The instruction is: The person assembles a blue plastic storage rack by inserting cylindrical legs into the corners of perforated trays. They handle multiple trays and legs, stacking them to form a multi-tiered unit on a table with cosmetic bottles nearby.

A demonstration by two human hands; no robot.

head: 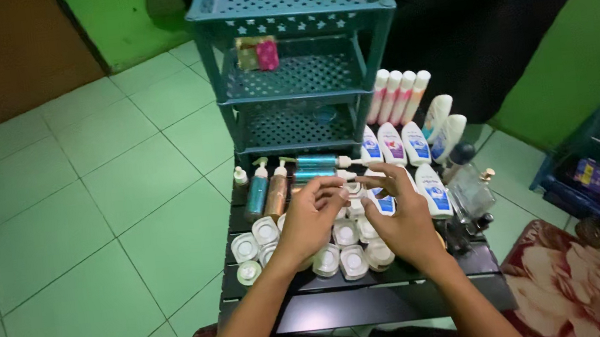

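Observation:
My left hand (310, 219) and my right hand (402, 217) meet over a low black table (373, 302), fingertips close together around a small white jar (353, 189); how firmly they hold it is hard to see. Under and around the hands lie several small white round jars (350, 260). Just beyond the fingers lie a teal pump bottle (258, 191), a brown pump bottle (277, 191) and a teal tube (318, 163) on its side. White bottles with blue labels (392, 144) lie in a row to the right.
A teal three-tier plastic rack (296, 57) stands behind the table, with a small pink and green packet (258, 54) on its middle shelf. Pink-and-white tubes (398, 95) lie beside it. A clear glass bottle (471, 187) is at right. Green tile floor surrounds; a floral mat (587, 287) lies bottom right.

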